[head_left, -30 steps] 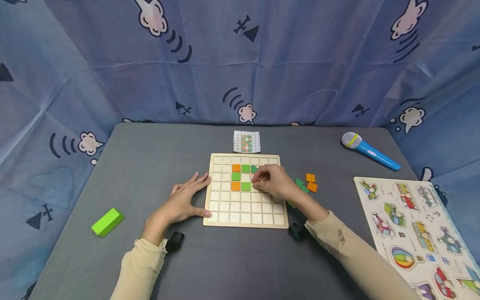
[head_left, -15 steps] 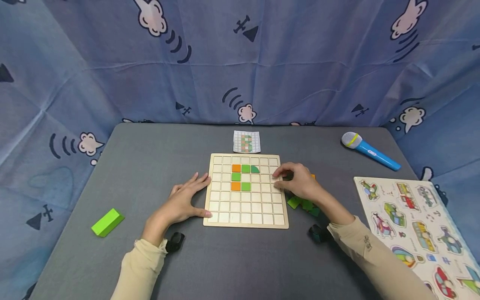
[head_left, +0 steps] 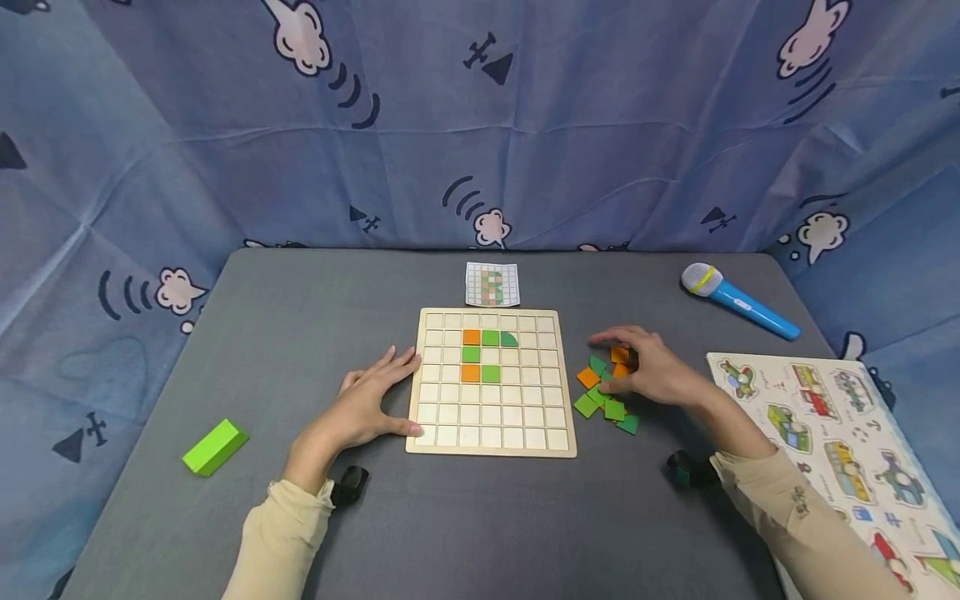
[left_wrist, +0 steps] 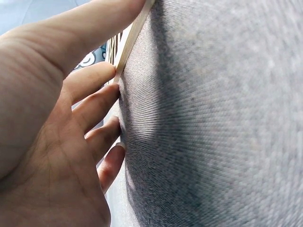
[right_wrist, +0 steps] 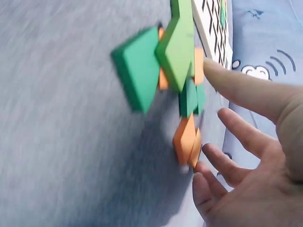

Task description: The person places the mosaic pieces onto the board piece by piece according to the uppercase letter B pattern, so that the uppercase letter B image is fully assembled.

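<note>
A pale wooden grid board (head_left: 459,414) lies mid-table. On its upper cells sit orange and green square tiles and one dark green quarter-round tile (head_left: 508,340). My left hand (head_left: 367,398) rests along the board's left edge, thumb and fingers spread; in the left wrist view its fingertips touch the board's rim. To the right of the board is a loose pile of tiles, with light green (head_left: 614,410), dark green (head_left: 628,424) and orange (head_left: 588,377) ones. Over that pile reaches my right hand (head_left: 652,367), thumb and fingers apart. Its thumb tip is close to an orange tile (right_wrist: 199,66); contact is unclear.
Behind the board lies a small card (head_left: 492,284) printed with a coloured grid pattern. A toy microphone (head_left: 742,304) is at the back right, a picture puzzle board (head_left: 810,425) at the right edge. A green block (head_left: 215,447) lies far left.
My right hand has moved right, from over the board's middle to the tile pile, uncovering more of the pile. The left hand keeps its place at the board's edge.
</note>
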Tool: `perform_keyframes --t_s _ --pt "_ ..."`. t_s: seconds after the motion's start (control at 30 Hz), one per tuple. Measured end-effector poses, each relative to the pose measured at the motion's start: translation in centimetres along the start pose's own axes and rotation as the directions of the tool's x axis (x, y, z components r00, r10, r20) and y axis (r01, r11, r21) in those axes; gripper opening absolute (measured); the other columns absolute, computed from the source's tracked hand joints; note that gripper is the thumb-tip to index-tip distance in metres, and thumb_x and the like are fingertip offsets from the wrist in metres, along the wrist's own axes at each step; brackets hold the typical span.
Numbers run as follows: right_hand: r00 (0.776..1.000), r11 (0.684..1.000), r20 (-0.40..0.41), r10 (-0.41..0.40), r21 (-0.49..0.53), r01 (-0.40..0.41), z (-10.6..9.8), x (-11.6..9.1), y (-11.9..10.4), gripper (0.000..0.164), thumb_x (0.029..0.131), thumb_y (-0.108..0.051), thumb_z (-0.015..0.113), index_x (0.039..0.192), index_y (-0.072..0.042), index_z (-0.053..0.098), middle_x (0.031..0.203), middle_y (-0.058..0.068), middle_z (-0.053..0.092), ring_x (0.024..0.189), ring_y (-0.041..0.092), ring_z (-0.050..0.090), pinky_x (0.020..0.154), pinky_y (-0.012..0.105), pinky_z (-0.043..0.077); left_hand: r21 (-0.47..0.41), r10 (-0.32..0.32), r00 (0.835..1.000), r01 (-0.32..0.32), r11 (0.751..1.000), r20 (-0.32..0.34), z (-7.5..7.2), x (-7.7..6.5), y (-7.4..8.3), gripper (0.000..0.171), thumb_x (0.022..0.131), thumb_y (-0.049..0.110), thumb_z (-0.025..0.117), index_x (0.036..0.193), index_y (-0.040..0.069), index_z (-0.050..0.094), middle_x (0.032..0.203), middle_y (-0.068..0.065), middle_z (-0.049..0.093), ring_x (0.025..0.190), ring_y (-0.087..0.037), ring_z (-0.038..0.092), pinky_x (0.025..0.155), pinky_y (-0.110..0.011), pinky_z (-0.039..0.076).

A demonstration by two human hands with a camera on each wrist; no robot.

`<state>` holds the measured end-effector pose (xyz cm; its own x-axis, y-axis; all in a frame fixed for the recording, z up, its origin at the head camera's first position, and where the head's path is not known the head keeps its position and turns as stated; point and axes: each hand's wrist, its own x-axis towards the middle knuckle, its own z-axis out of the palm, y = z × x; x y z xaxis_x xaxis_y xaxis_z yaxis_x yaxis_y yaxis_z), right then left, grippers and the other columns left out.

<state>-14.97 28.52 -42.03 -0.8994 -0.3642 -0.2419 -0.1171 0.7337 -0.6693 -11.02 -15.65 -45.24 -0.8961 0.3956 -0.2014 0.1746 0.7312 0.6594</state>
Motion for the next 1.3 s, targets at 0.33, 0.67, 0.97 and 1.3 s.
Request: perform_keyframes --t_s 0.33,0.67,0.97,1.3 --pt "1.0 0.999 0.015 0.021 -0.032 -0.02 -1.0 -0.7 1.3 0.071 0.09 -0.015 0.085 0.153 -0.005 0.053 0.155 0.029 0.041 0.132 0.051 0.043 0.105 0.072 0.037 0.002 0.001 1.0 -0.001 1.0 -0.003 -0.1 -0.1 0.1 0.107 0.076 0.032 0.096 0.165 0.013 0.039 0.176 -0.005 0.029 0.167 -0.033 0.014 0.118 -0.061 0.02" --pt "0.999 0.999 -0.038 0.005 -0.037 -0.006 -0.3 -0.6 1.8 0.055 0.095 -0.006 0.077 0.146 -0.002 0.058 0.143 0.026 0.052 0.116 0.039 0.054 0.093 0.051 0.046 0.003 0.003 1.0 -0.003 1.0 -0.005 0.0 0.0 0.0 0.107 0.076 0.032 0.095 0.165 0.014 0.039 0.176 -0.004 0.029 0.167 -0.032 0.014 0.118 -0.06 0.02" --pt "0.995 0.999 -0.096 0.021 -0.024 -0.024 0.2 -0.7 1.6 0.032 0.096 0.0 0.074 0.127 0.001 0.07 0.105 0.013 0.066 0.093 0.023 0.057 0.076 0.024 0.045 0.0 0.0 1.0 0.0 1.0 0.002 0.0 0.1 -0.1 0.106 0.077 0.032 0.095 0.165 0.014 0.039 0.176 -0.004 0.029 0.167 -0.032 0.014 0.119 -0.061 0.019" --pt "0.991 0.998 -0.128 0.045 -0.027 -0.049 0.8 -0.9 1.1 0.019 0.096 -0.003 0.075 0.114 0.001 0.073 0.104 0.015 0.065 0.09 0.022 0.057 0.071 0.024 0.046 -0.002 0.0 1.0 0.0 1.0 -0.002 0.1 0.1 -0.2 0.107 0.076 0.033 0.096 0.165 0.014 0.039 0.176 -0.004 0.029 0.167 -0.031 0.014 0.118 -0.059 0.019"
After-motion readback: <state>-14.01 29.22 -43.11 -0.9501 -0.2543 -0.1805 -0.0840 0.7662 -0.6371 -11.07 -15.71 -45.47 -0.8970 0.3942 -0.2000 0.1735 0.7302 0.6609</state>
